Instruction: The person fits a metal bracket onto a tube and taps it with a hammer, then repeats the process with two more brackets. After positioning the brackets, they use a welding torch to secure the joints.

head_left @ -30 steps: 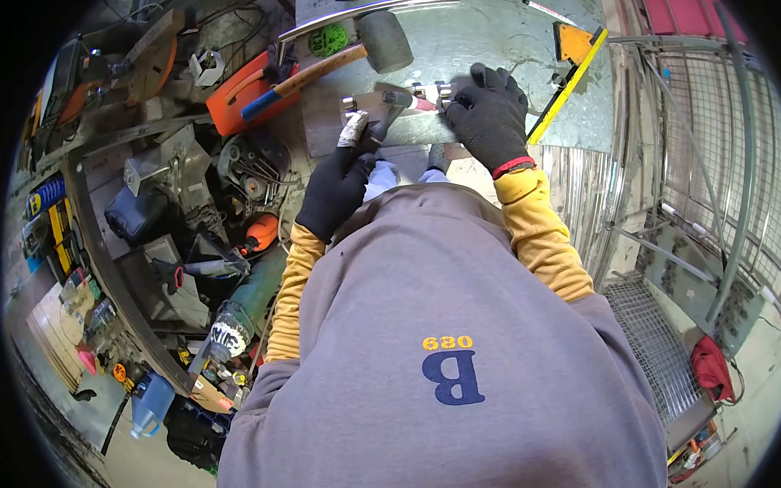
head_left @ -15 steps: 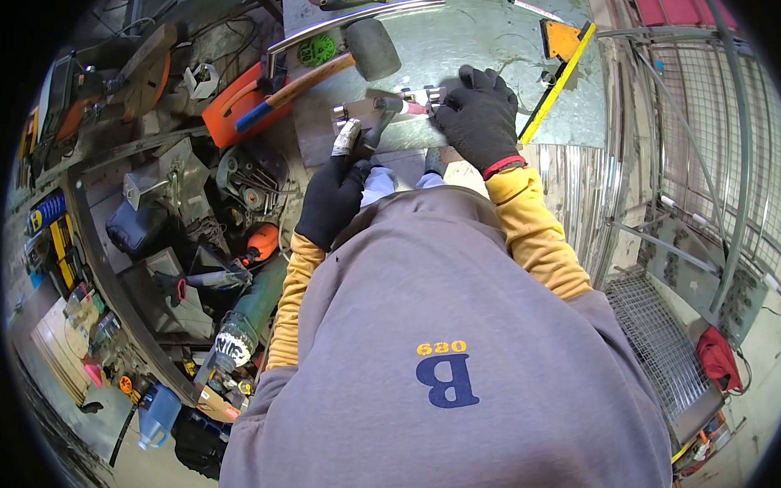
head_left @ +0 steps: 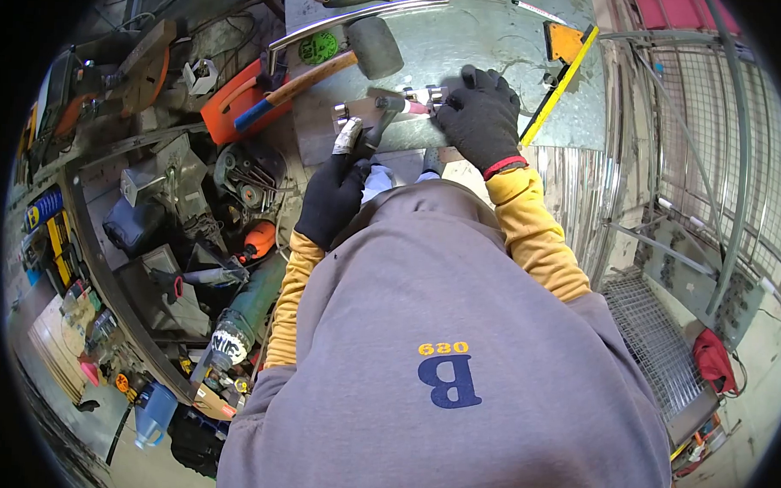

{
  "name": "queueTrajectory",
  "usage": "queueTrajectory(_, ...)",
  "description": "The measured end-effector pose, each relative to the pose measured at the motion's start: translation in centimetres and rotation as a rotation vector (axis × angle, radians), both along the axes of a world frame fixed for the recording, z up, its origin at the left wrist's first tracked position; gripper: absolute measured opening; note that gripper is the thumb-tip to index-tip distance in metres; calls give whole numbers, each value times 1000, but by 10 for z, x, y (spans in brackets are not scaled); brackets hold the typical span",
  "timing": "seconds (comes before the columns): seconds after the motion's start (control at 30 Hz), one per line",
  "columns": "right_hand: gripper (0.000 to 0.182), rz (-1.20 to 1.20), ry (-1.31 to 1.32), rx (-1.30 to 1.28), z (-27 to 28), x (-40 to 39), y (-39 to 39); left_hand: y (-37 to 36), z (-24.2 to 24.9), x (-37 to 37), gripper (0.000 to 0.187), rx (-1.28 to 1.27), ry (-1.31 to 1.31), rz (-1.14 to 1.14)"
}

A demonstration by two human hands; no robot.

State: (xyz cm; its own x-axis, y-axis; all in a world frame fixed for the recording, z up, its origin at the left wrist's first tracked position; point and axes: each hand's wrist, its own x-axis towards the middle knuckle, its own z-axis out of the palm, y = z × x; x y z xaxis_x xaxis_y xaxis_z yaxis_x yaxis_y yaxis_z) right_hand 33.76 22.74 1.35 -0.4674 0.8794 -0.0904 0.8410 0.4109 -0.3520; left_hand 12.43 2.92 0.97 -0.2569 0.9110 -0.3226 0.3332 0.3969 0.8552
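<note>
Pressing down near the far edge of the surface (head_left: 492, 41), the right hand (head_left: 479, 118) is laid flat, fingers spread and holding nothing, on the right end of a small metal piece (head_left: 387, 106) with shiny knuckles, which lies on the metal sheet just in front of the body. The left hand (head_left: 334, 195) is closed around a torch-like tool (head_left: 379, 123), its tip set against the middle of the piece; what kind of tool it is cannot be told for certain at this size. For the step to be done well, the piece is best kept pinned flat so that it cannot slide, and the tool tip kept steady on the joint, clear of the right fingertips just beside it. A rubber mallet (head_left: 345, 57) lies just beyond the piece, and a yellow square (head_left: 562, 69) rests to the right, both near enough to be knocked.
</note>
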Motion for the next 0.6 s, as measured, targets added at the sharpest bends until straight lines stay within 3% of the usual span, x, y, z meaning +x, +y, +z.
queueTrajectory(0.07,37,-15,6,-23,0,0,1,1,5,2,46,-72,-50,66)
queueTrajectory(0.17,38,-7,-29,-59,0,0,2,5,16,9,44,-9,-112,123)
queueTrajectory(0.6,34,7,-9,-27,-1,1,2,2,10,17,55,29,9,95)
